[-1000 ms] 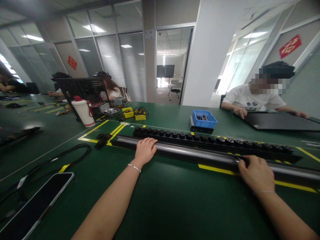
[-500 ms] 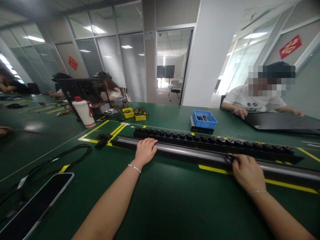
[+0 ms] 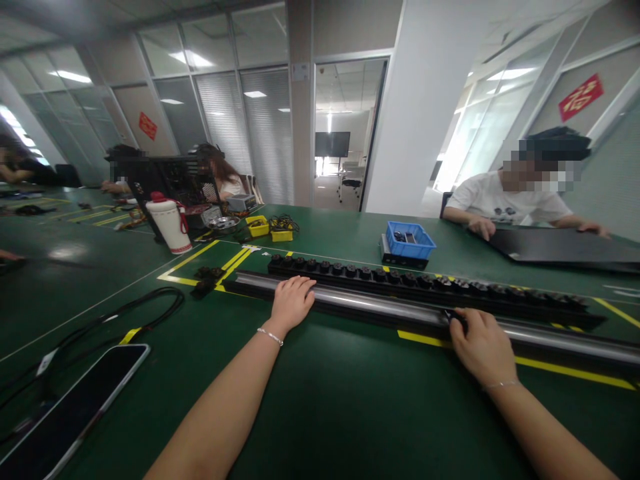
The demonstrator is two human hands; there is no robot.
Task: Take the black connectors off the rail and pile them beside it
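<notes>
Head view: left hand (image 3: 291,301) lies with fingers (image 3: 306,287) flat on the rail (image 3: 380,305), centre frame. Right hand (image 3: 481,345) curls on the rail, pinching a small dark piece (image 3: 454,315). Socket strip (image 3: 425,281) just behind; blue bin (image 3: 410,239) farther back; green surface (image 3: 325,400).

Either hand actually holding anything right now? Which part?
Left hand rests flat on the long metal rail near its left end, not gripping. Right hand pinches a small dark piece on the rail's mid-section; the piece is too small to identify.
</notes>
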